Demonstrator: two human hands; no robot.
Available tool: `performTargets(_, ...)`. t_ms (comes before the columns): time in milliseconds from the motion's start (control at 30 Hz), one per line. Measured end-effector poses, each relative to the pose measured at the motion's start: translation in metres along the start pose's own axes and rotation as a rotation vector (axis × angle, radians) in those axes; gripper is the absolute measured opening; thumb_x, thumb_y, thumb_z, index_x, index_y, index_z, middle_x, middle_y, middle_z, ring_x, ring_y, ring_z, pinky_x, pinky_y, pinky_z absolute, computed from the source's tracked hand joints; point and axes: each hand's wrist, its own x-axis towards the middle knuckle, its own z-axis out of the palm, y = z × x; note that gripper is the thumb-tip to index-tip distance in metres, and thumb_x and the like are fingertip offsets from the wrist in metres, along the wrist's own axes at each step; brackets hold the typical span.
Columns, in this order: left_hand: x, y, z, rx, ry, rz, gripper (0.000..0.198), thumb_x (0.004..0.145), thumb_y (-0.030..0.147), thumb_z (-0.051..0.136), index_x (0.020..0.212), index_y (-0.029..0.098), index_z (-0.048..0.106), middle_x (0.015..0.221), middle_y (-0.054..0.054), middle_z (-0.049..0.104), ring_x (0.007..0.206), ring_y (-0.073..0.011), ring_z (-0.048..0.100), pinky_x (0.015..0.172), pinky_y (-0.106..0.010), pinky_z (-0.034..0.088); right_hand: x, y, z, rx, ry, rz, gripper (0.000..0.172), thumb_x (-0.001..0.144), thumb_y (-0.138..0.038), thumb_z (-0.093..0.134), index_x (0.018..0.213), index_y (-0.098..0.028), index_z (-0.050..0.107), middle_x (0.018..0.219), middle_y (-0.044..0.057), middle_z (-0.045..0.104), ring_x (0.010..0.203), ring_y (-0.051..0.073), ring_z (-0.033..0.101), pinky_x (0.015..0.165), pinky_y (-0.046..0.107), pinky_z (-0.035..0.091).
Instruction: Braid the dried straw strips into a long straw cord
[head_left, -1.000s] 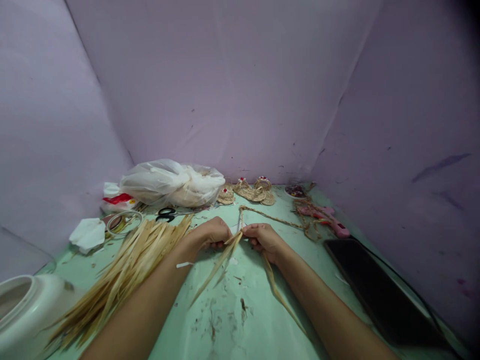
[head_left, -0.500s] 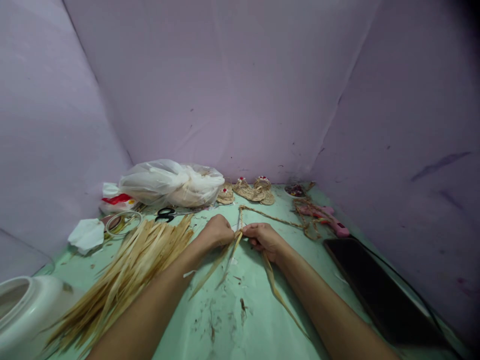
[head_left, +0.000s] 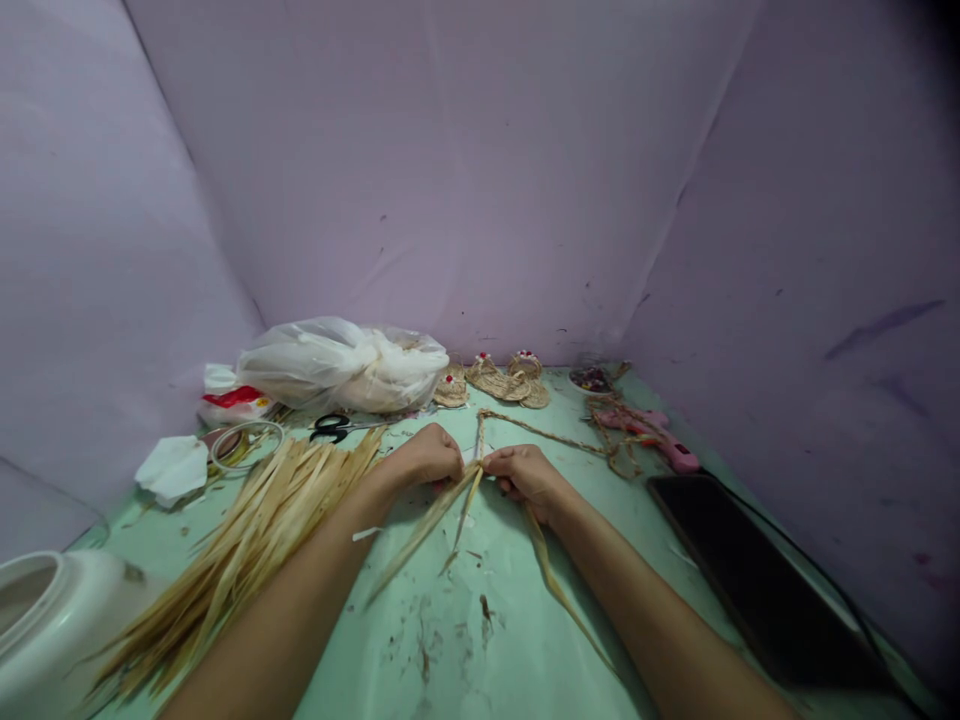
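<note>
A thin braid [head_left: 481, 435] of dried plant fibre runs up from between my hands, then bends right along the table. Its loose strands spread below. My right hand [head_left: 527, 480] pinches the braid's lower end between thumb and forefinger. One long strand [head_left: 551, 580] trails from under that palm toward the lower right. Just left of the braid, my left hand [head_left: 433, 458] is closed, its fingers curled at a flat strand [head_left: 420, 535] that slants down to the left. A narrower strand [head_left: 466, 510] hangs between the hands. My left fingertips are partly hidden.
At left lie a bundle of dried fibre strips [head_left: 262, 540], black-handled scissors [head_left: 334, 428], tape rolls [head_left: 244, 447] and a white jar [head_left: 67, 620]. Behind are a plastic bag [head_left: 345, 365] and small woven pieces [head_left: 502, 382]. A pink glue gun [head_left: 667, 440] and dark phone-like slab [head_left: 757, 580] lie right.
My left hand has shifted slightly up and left, apart from the braid. The left strand has swung a little outward to the left. My right hand has stayed nearly still.
</note>
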Motion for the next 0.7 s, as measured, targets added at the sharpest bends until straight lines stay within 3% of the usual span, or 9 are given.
performTargets(267, 0.0027, -0.0054, 0.0002, -0.003, 0.003, 0.061, 0.016, 0.051, 0.018, 0.050, 0.061, 0.012, 0.061, 0.038, 0.007, 0.031, 0.037, -0.0056, 0.028, 0.037, -0.020, 0.017, 0.0012, 0.0007, -0.0002, 0.005, -0.005, 0.010, 0.005, 0.061, -0.015, 0.054, 0.058, -0.011, 0.057, 0.030, -0.006, 0.037, 0.028, 0.004, 0.025, 0.033, 0.018, 0.014)
performTargets(467, -0.0019, -0.0023, -0.0048, -0.105, -0.067, 0.033, 0.010, 0.052, 0.020, 0.052, 0.059, 0.014, 0.058, 0.038, 0.006, 0.035, 0.036, -0.0054, 0.027, 0.037, -0.020, 0.018, -0.0015, -0.0002, 0.0020, 0.001, 0.020, -0.020, 0.003, 0.058, -0.013, 0.054, 0.056, -0.012, 0.056, 0.030, -0.008, 0.033, 0.030, 0.003, 0.024, 0.034, 0.018, 0.014)
performTargets(567, -0.0015, -0.0023, -0.0071, -0.209, -0.125, -0.040, 0.011, 0.056, 0.023, 0.054, 0.062, 0.014, 0.058, 0.039, 0.006, 0.038, 0.036, -0.0052, 0.028, 0.036, -0.020, 0.016, -0.0016, 0.0009, 0.0036, -0.021, 0.033, -0.048, 0.003, 0.058, -0.013, 0.054, 0.055, -0.012, 0.056, 0.029, -0.008, 0.031, 0.029, 0.003, 0.021, 0.034, 0.019, 0.013)
performTargets(700, 0.0011, 0.0029, -0.0065, -0.441, -0.249, -0.275, 0.017, 0.069, 0.026, 0.046, 0.068, 0.013, 0.057, 0.051, 0.000, 0.052, 0.033, -0.0039, 0.028, 0.035, -0.019, 0.011, -0.0002, 0.0030, 0.0046, -0.035, 0.051, -0.069, 0.004, 0.058, -0.015, 0.054, 0.055, -0.013, 0.055, 0.030, -0.008, 0.032, 0.030, 0.003, 0.023, 0.035, 0.019, 0.015)
